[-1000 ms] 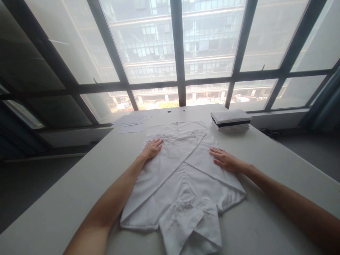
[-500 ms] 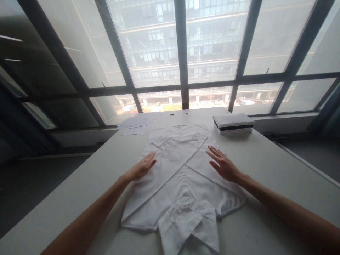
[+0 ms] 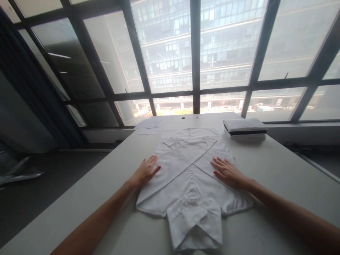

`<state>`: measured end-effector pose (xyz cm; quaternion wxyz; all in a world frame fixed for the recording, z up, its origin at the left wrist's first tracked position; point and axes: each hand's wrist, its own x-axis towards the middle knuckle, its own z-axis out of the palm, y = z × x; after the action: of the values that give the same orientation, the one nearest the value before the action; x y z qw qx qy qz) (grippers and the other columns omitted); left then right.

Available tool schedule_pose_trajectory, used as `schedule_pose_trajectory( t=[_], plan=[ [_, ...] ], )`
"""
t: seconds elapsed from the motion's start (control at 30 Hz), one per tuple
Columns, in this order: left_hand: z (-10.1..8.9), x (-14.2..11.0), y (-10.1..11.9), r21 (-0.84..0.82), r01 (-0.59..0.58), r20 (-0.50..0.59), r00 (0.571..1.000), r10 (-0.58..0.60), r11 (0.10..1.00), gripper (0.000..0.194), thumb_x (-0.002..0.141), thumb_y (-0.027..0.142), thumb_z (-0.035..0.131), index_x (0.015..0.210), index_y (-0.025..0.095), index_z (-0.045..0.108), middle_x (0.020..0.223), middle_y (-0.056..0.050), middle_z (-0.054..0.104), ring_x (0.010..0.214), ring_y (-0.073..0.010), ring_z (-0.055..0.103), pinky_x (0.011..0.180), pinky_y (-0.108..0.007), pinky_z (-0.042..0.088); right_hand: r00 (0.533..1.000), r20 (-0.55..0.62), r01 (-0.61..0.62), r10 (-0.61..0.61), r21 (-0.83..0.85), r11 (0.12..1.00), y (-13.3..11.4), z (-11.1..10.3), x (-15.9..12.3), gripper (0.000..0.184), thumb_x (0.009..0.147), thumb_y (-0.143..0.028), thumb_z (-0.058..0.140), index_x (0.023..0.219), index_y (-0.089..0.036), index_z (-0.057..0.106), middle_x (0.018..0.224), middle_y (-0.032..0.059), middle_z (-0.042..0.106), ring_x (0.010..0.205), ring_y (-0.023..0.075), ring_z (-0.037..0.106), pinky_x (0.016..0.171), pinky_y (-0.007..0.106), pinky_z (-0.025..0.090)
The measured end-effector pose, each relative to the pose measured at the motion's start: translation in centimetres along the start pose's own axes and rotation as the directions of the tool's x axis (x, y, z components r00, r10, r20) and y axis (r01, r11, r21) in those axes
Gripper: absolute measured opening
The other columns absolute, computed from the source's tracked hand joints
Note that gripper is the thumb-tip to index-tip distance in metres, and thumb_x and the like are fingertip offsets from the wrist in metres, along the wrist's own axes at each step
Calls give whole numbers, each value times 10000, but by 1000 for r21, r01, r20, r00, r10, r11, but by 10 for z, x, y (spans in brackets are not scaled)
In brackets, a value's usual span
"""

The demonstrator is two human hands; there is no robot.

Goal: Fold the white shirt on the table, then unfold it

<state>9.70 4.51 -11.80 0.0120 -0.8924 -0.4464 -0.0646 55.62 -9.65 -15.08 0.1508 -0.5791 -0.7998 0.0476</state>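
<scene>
At the near end, the creased flap [image 3: 183,221] of the garment [image 3: 172,164] lies on the desk [image 3: 111,166], so any stroke this way should be light enough not to ruck it. Farther up, the garment stretches along the desk's middle: the left hand [image 3: 146,170] lies at its left edge, fingers parted, and the right hand [image 3: 228,173] on its right side, fingers spread. Even palm pressure, working outward, should smooth the cloth without shifting the diagonal folds [image 3: 175,177]. The puckers [image 3: 186,141] beyond probably want gentler fingertips.
</scene>
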Motion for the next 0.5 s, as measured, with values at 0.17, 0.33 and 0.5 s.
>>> schedule_pose_trajectory(
  t=[0.17, 0.33, 0.5],
  plan=[
    [7, -3, 33, -59, -159, 21, 987, 161, 985, 657, 1037, 586, 298, 1581, 220, 342, 1622, -117, 311, 1512, -308, 259, 1201, -557, 266, 1000, 2, 17, -17, 23, 1000, 11, -3, 2, 631, 1012, -591, 342, 1539, -254, 427, 1622, 101, 310, 1514, 307, 250, 1212, 557, 226],
    [5, -2, 49, -122, -169, 7, 985, 171, 978, 616, 1063, 530, 229, 1567, 209, 376, 1615, -100, 341, 1507, -267, 284, 1215, -494, 287, 999, 15, 44, -44, 19, 999, 28, -9, 2, 623, 1013, -573, 359, 1544, -252, 415, 1615, 93, 336, 1511, 290, 264, 1221, 534, 219],
    [10, -3, 47, -88, -216, 12, 976, 218, 972, 590, 1047, 532, 325, 1560, 249, 395, 1614, -101, 341, 1498, -322, 296, 1196, -557, 291, 999, -30, 43, -43, 30, 999, 32, -9, 1, 600, 1002, -554, 404, 1519, -255, 461, 1602, 96, 371, 1496, 291, 303, 1215, 523, 255]
  ],
)
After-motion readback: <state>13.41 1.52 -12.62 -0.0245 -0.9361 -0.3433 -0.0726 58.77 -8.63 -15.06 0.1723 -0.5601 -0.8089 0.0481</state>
